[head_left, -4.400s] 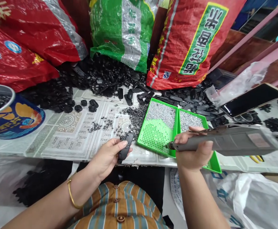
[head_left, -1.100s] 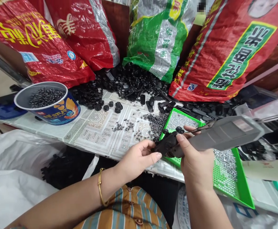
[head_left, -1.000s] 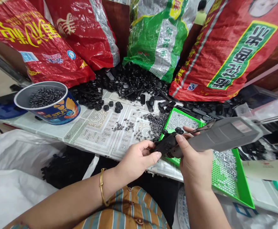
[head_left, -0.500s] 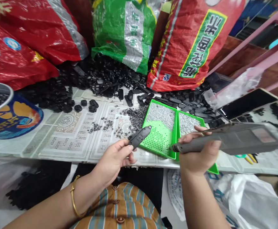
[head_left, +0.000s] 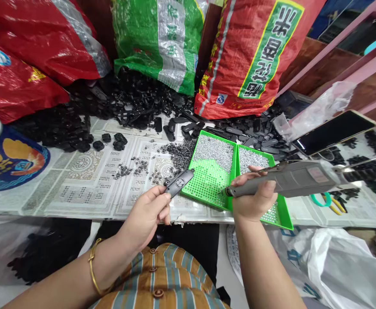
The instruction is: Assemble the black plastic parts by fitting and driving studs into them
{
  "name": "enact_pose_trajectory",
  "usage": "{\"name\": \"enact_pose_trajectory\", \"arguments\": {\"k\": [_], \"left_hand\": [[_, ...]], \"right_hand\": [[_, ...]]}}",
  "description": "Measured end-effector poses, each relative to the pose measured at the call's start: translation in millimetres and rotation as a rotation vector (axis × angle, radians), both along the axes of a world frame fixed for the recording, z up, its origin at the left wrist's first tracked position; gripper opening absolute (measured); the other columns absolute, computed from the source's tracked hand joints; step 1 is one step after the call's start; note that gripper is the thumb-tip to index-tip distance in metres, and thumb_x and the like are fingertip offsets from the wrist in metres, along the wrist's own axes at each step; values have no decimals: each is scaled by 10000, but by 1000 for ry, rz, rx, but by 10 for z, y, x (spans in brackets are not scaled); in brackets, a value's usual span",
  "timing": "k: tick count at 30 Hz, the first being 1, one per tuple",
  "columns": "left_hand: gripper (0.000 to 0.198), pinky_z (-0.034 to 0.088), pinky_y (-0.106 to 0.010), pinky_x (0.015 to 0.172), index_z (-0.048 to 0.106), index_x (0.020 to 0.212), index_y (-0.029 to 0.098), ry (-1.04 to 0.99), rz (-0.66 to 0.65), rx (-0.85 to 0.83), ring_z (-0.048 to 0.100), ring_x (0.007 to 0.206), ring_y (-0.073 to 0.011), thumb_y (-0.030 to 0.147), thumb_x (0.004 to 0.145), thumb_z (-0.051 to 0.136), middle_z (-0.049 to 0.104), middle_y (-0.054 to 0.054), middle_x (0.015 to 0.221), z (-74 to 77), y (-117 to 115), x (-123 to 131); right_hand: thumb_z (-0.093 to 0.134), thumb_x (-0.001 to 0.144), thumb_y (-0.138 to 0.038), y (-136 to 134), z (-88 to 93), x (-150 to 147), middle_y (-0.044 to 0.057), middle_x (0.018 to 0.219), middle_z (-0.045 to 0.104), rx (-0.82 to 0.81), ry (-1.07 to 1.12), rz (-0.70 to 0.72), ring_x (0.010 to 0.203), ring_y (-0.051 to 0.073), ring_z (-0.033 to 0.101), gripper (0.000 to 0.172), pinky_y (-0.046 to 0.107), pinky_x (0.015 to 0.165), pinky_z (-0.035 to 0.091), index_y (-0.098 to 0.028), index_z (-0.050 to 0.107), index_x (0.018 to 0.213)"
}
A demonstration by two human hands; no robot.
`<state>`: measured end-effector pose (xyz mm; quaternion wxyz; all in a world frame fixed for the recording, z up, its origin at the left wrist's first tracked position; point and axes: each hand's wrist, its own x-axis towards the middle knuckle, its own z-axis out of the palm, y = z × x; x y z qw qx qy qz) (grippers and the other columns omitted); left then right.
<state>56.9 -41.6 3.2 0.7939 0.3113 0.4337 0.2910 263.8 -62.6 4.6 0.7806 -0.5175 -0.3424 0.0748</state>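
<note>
My left hand (head_left: 149, 210) pinches a slim black plastic part (head_left: 179, 183) with a round pattern on its face, held over the table just left of the green tray. A grey electric screwdriver (head_left: 291, 180) lies across my right hand (head_left: 254, 195), fingers wrapped round its body. Its tip points left, over the green tray (head_left: 236, 171). Silvery screws (head_left: 215, 150) are heaped at the far side of the tray's left compartment, and the perforated near part of that compartment shows its holes. More screws lie in the right compartment.
Small dark pieces (head_left: 179, 154) are scattered left of the tray, with piles of black parts (head_left: 132, 103) behind. Green and red sacks (head_left: 252, 56) stand at the back. A phone (head_left: 334, 132) leans at right near pliers (head_left: 338, 205). A blue tub (head_left: 16, 156) stands at left.
The view has shifted slightly. Both hands appear a little further left, still holding the black part and the screwdriver. The screwdriver's tip stays over the tray.
</note>
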Motion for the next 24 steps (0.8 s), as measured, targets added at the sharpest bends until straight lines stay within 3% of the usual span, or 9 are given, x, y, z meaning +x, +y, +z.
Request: {"name": "enact_pose_trajectory", "arguments": {"k": [4, 7, 11, 16, 19, 24], "left_hand": [[169, 315, -166, 386, 455, 765, 176, 18, 16, 44, 268, 386, -27, 285, 736, 580, 325, 103, 488, -20, 3, 21], [151, 244, -171, 344, 447, 768, 189, 83, 10, 135, 216, 353, -36, 309, 759, 538, 264, 117, 441, -52, 9, 34], [138, 237, -174, 372, 471, 796, 191, 201, -75, 294, 272, 370, -42, 325, 787, 503, 292, 106, 458, -77, 17, 25], [129, 248, -172, 408, 481, 794, 182, 222, -122, 368, 296, 407, -41, 309, 789, 502, 332, 97, 503, -43, 2, 21], [126, 243, -173, 413, 483, 794, 178, 222, -129, 357, 288, 404, -41, 302, 785, 502, 327, 100, 491, -24, -16, 19], [106, 254, -175, 421, 479, 765, 174, 230, -121, 345, 292, 404, -45, 278, 773, 498, 330, 100, 475, -24, -23, 21]], "right_hand": [[454, 744, -493, -2, -33, 29, -59, 419, 465, 7, 0, 18, 328, 110, 443, 359, 246, 347, 367, -154, 552, 811], [456, 736, -511, -9, 47, 41, -59, 417, 463, 38, 26, 28, 333, 112, 444, 376, 248, 347, 360, -155, 554, 806], [419, 745, -569, -21, 370, -98, -57, 425, 469, 126, 95, 125, 337, 104, 428, 426, 243, 343, 343, -170, 564, 790], [461, 675, -649, -4, 756, -487, -60, 426, 456, 71, 155, 411, 337, 106, 420, 472, 263, 383, 339, -198, 565, 764], [475, 662, -659, 46, 800, -662, -58, 429, 457, 58, 204, 519, 346, 110, 418, 463, 268, 404, 330, -213, 559, 753], [455, 732, -594, 137, 732, -766, -60, 457, 480, 104, 207, 553, 354, 107, 431, 389, 259, 395, 328, -224, 569, 770]]}}
